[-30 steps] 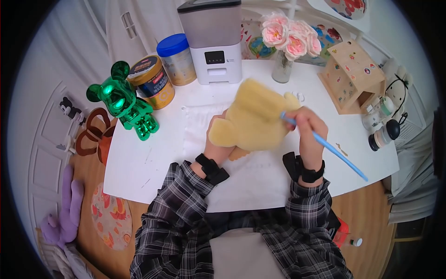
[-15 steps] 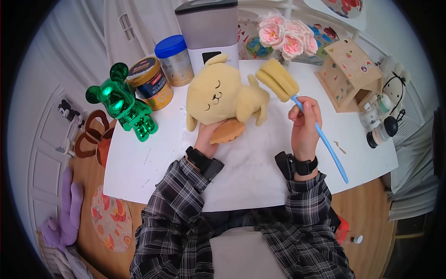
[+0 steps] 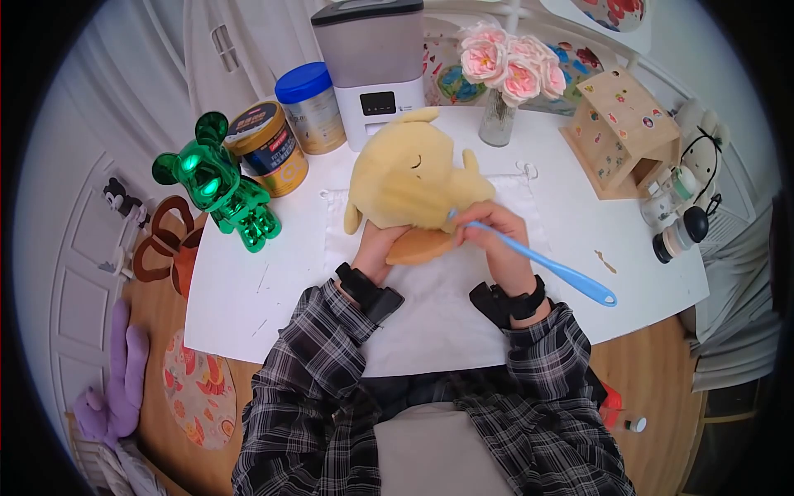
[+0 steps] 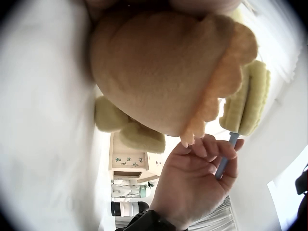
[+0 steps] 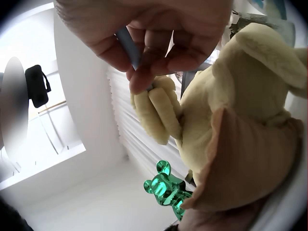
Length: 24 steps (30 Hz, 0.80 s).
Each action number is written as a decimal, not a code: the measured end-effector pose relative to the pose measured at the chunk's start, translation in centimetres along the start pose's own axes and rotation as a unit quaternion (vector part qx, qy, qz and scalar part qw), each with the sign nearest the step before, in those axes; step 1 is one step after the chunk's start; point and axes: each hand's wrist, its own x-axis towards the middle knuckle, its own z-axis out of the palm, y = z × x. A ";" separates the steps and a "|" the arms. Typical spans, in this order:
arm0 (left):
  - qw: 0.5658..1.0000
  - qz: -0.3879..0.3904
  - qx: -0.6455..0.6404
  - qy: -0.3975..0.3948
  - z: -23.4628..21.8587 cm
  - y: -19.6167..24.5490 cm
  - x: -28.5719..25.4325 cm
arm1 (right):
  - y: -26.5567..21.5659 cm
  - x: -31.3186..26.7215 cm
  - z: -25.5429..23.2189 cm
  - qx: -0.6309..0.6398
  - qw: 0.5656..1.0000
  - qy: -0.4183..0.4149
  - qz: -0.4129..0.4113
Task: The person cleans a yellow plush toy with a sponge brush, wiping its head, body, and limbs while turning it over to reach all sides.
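A pale yellow plush dog (image 3: pixel 376 161) with an orange-brown, scallop-edged piece (image 3: pixel 420 248) sits over the white cloth in the head view. My left hand (image 3: pixel 378 251) holds it low at the scalloped piece, the fingers mostly hidden behind it. Between thumb and fingers, my right hand (image 3: pixel 504 244) pinches the blue handle (image 3: pixel 566 277) of a duster, whose long end points to the right. The duster's fluffy yellow head (image 4: pixel 248 98) lies against the dog's face in the head view, covering part of it. The right wrist view shows its ridged pads beside the dog.
A white cloth (image 3: pixel 438 326) is spread on the white table (image 3: pixel 240 310). Behind stand a green shiny bear (image 3: pixel 217 182), two cans (image 3: pixel 310 107), a pet feeder (image 3: pixel 376 99) and a vase of pink roses (image 3: pixel 499 120). At right are a wooden house (image 3: pixel 616 124) and bottles (image 3: pixel 682 240).
The plush dog was turned face-up from its back side, then tilted slightly right. The duster lifted away to the right, then came back left onto the dog's face.
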 end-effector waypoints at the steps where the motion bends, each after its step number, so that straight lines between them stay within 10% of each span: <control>1: 0.999 -0.026 -0.037 -0.016 -0.9 -0.3 -0.4 | 0.0 -0.1 0.1 -0.019 0.999 -0.045 0.021; 3: 0.997 -0.052 -0.057 -0.015 -1.2 -0.3 -0.6 | 0.1 -0.3 0.3 -0.058 0.992 -0.102 0.047; 9: 0.992 0.007 0.122 -0.003 2.0 0.7 0.0 | -0.5 0.2 1.8 0.044 0.992 0.069 -0.097; 15: 0.999 -0.042 0.008 0.021 0.2 -0.7 -0.7 | -0.1 -0.5 2.5 -0.104 0.991 -0.086 0.015; 18: 0.993 -0.012 0.107 0.042 0.9 -0.6 -0.3 | -0.8 -0.9 2.5 0.044 0.998 -0.052 0.015; 24: 0.985 0.021 0.166 0.040 0.2 -1.5 -0.6 | 0.8 -0.1 3.3 -0.187 0.977 -0.050 -0.089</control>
